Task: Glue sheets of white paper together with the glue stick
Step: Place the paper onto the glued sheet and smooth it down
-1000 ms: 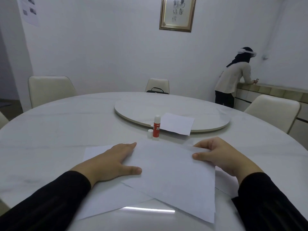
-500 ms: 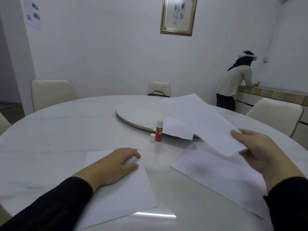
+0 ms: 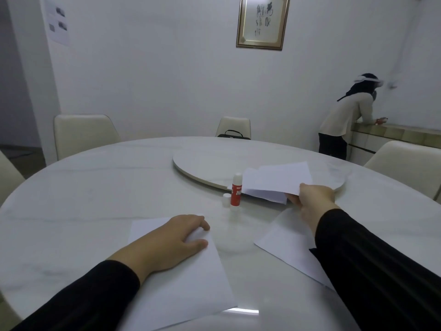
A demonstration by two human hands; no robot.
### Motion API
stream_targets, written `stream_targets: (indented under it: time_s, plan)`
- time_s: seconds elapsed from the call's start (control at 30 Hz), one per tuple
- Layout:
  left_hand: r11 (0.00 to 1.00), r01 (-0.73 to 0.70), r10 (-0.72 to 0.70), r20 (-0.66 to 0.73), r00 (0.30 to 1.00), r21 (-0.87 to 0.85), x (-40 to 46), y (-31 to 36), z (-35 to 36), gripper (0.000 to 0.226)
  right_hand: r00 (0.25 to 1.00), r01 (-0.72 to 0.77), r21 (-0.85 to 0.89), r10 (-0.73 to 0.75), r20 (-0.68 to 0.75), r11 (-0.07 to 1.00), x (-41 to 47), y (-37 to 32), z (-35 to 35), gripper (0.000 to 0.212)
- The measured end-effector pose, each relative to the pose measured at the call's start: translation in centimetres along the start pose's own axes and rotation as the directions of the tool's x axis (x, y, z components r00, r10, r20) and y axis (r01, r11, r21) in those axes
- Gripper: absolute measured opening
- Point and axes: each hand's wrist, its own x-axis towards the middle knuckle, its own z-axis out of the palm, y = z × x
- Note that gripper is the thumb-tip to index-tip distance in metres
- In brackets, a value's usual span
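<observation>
My left hand (image 3: 175, 240) rests on a white sheet (image 3: 186, 283) lying at the near edge of the round table, fingers loosely bent on its top corner. My right hand (image 3: 312, 199) pinches another white sheet (image 3: 281, 179) and holds it over the edge of the turntable, on top of a sheet lying there (image 3: 269, 195). A third sheet (image 3: 288, 244) lies flat under my right forearm. The red and white glue stick (image 3: 236, 189) stands upright between the hands, uncapped, with its small white cap (image 3: 226, 200) beside it.
A white round table (image 3: 95, 187) carries a raised turntable (image 3: 207, 163) in the middle. Cream chairs stand around it, one with a black bag (image 3: 233, 135). A person (image 3: 346, 120) leans on a counter at the far right.
My right hand lifted the top sheet off the stack and carried it right and forward to the turntable edge. My left hand stayed on the near sheet.
</observation>
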Motion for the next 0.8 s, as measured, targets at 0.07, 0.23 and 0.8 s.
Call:
stream_targets:
  time_s: [0.07, 0.23, 0.8]
  plan:
    - [1.0, -0.002, 0.002, 0.0, 1.0, 0.002, 0.0, -0.1, 0.1, 0.027, 0.999, -0.039, -0.165, 0.043, 0.023, 0.986, 0.3, 0.8, 0.2, 0.027]
    - [1.0, -0.008, 0.008, 0.011, 1.0, 0.018, 0.0, 0.0, 0.1, 0.029, 0.999, -0.009, -0.419, 0.028, 0.04, 0.908, -0.1, 1.5, 1.1, 0.022]
    - [0.973, -0.048, 0.012, 0.157, 0.988, 0.228, 0.2, 2.8, -0.1, 0.055, 0.817, 0.561, -0.814, 0.058, 0.574, 0.153, -7.7, 0.0, -11.1, 0.03]
